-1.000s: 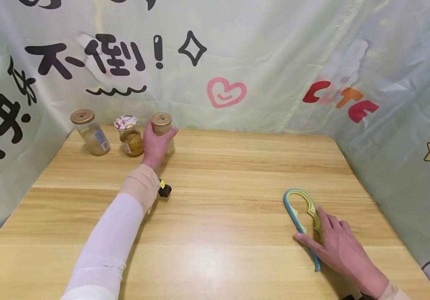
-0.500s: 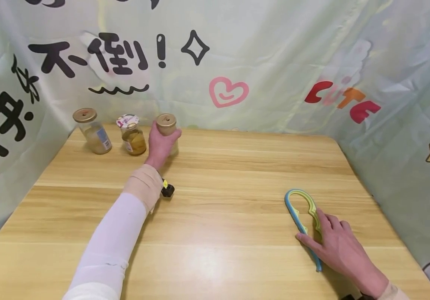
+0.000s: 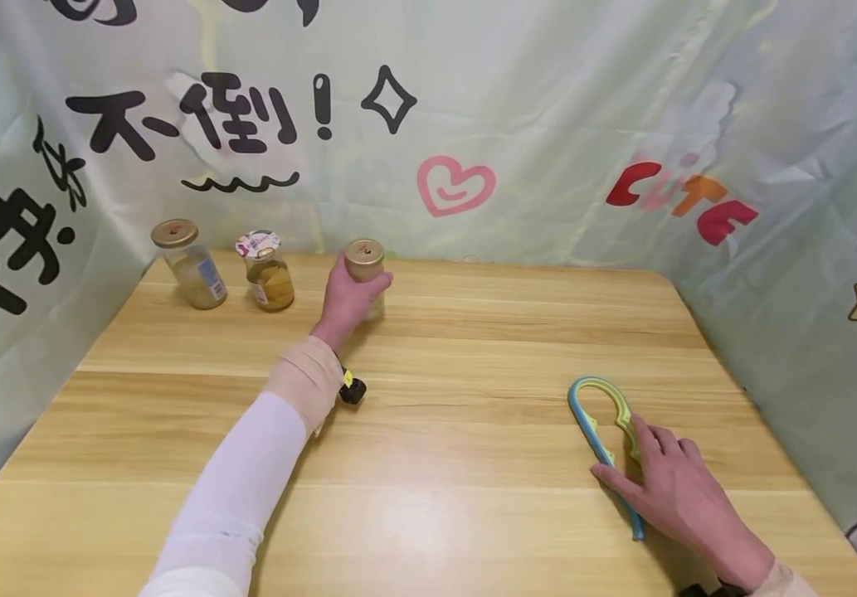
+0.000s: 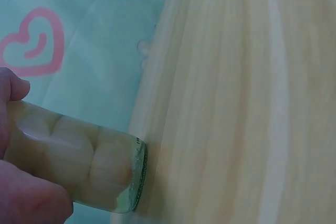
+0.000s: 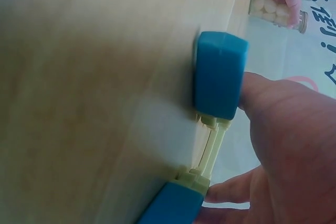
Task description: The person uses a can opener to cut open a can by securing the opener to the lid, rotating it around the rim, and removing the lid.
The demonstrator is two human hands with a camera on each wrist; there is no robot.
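Toward the back of the table, my left hand (image 3: 349,298) grips a glass jar (image 3: 365,253) with a gold lid. Pale round pieces show through its glass in the left wrist view, where the jar (image 4: 79,150) is held between thumb and fingers. I cannot tell whether its base touches the table. My right hand (image 3: 685,497) holds a U-shaped jar opener (image 3: 585,423), blue outside and yellow-green with teeth inside, low at the table's right. The thumb is on the blue arm and the fingers on the green one; the palm hides part of it.
Two more jars stand at the back left: a tall one with a gold lid (image 3: 197,278) and a shorter one with a patterned lid (image 3: 271,282) and yellow pieces inside. A printed cloth (image 3: 533,99) hangs behind and beside the wooden table (image 3: 473,356).
My left hand has moved right and slightly nearer with the gold-lidded jar, away from the two other jars. The right hand and the jar opener have stayed in place.
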